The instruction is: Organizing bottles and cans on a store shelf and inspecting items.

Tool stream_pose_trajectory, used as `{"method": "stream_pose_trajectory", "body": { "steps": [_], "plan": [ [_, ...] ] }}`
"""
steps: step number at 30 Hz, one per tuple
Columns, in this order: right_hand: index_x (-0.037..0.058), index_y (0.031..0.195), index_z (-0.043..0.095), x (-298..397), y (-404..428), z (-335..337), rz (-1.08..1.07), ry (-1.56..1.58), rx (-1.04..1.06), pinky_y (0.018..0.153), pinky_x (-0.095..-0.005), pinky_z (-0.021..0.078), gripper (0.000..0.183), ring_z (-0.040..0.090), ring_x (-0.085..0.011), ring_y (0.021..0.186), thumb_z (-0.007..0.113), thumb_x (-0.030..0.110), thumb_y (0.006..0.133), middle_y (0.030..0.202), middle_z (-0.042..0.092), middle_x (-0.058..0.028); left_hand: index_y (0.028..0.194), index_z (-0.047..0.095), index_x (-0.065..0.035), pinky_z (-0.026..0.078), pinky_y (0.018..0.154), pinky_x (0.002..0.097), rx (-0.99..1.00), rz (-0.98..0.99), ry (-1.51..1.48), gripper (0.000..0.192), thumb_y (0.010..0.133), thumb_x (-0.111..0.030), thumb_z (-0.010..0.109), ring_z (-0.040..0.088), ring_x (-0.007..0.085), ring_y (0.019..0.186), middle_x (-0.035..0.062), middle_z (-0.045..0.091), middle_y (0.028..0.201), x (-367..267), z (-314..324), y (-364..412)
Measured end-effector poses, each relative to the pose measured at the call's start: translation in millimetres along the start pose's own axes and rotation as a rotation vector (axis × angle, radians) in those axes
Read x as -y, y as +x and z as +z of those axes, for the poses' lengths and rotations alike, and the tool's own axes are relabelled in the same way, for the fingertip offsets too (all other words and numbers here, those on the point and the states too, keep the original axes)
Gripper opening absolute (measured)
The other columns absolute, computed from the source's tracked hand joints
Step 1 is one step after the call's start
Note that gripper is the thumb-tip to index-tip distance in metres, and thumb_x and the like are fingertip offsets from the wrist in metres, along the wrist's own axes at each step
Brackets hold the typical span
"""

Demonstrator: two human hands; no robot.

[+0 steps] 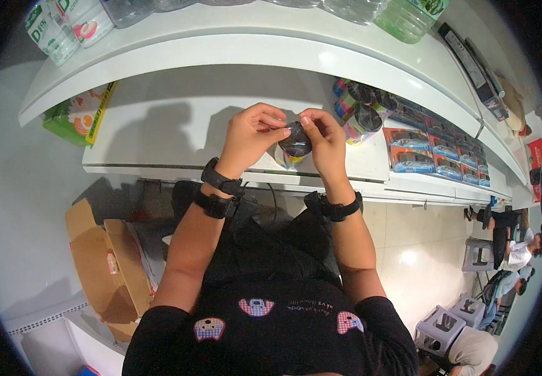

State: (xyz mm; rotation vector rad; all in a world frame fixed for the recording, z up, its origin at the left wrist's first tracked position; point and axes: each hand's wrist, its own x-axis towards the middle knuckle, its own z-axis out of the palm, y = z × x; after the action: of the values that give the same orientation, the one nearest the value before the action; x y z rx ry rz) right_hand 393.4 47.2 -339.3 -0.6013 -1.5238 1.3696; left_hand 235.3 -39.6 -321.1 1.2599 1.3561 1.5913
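A small cylindrical item with a black top and a colourful side [296, 141], wrapped in clear film, stands on the white shelf [167, 152] in front of me. My left hand [256, 136] touches its upper left side, thumb and fingertips at the film near the top rim. From the other side my right hand [325, 136] pinches at the top right edge with thumb and forefinger. Both wrists wear black straps. Similar film-wrapped cylinders [364, 120] stand in a group to the right of my right hand.
Rows of carded blue and black items [412, 160] lie right of the cylinders. A green box [78, 115] is at the shelf's left end. Bottles [87, 23] line the overhanging upper shelf [252, 49]. An open cardboard box [99, 268] is at lower left; stools [440, 329] and people are at right.
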Motion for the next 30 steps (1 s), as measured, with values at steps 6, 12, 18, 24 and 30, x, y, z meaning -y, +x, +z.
{"method": "stream_pose_trajectory", "body": {
  "steps": [6,12,18,24,30],
  "plan": [
    [0.0005,0.103,0.069,21,5,-1,0.107,0.037,0.054,0.077,-0.0234,0.0461,0.014,0.058,-0.008,0.086,0.068,0.01,0.093,0.093,0.068,-0.0018,0.11,0.066,0.0001,0.055,0.082,0.0266,-0.086,-0.071,-0.028,0.031,0.082,-0.001,0.079,0.068,0.0138,0.09,0.01,0.072,0.096,-5,8,-7],
    [0.0003,0.098,0.071,24,10,-5,-0.117,-0.403,0.078,0.074,-0.0236,0.0454,0.013,0.056,-0.0068,0.082,0.069,0.012,0.093,0.09,0.068,0.0001,0.111,0.068,-0.0009,0.052,0.075,0.0241,-0.031,-0.054,0.026,0.03,0.083,-0.003,0.079,0.065,0.0109,0.086,0.0057,0.069,0.096,-2,13,-8],
    [0.0,0.1,0.069,6,2,0,-0.053,-0.077,-0.051,0.073,-0.0226,0.0449,0.016,0.055,-0.0067,0.079,0.07,0.015,0.095,0.088,0.067,-0.0004,0.113,0.069,-0.0015,0.048,0.069,0.0227,0.085,-0.135,-0.057,0.029,0.086,-0.006,0.077,0.062,0.0071,0.081,0.0034,0.069,0.091,3,11,-3],
    [0.0002,0.101,0.069,13,7,-2,0.002,-0.078,-0.002,0.075,-0.0222,0.0459,0.016,0.057,-0.0062,0.081,0.068,0.015,0.097,0.09,0.067,0.0,0.111,0.07,-0.0029,0.046,0.063,0.021,0.049,0.006,0.043,0.026,0.087,-0.01,0.077,0.059,0.0047,0.072,0.0004,0.07,0.086,4,12,6],
    [0.0002,0.105,0.07,24,11,-18,0.092,-0.068,0.083,0.077,-0.0234,0.0483,0.017,0.06,-0.0068,0.084,0.07,0.014,0.095,0.091,0.069,0.0,0.094,0.074,-0.0025,0.046,0.062,0.0222,0.019,0.014,0.21,0.016,0.084,-0.014,0.08,0.057,0.0052,0.07,0.0004,0.071,0.081,1,11,18]
  ]
}}
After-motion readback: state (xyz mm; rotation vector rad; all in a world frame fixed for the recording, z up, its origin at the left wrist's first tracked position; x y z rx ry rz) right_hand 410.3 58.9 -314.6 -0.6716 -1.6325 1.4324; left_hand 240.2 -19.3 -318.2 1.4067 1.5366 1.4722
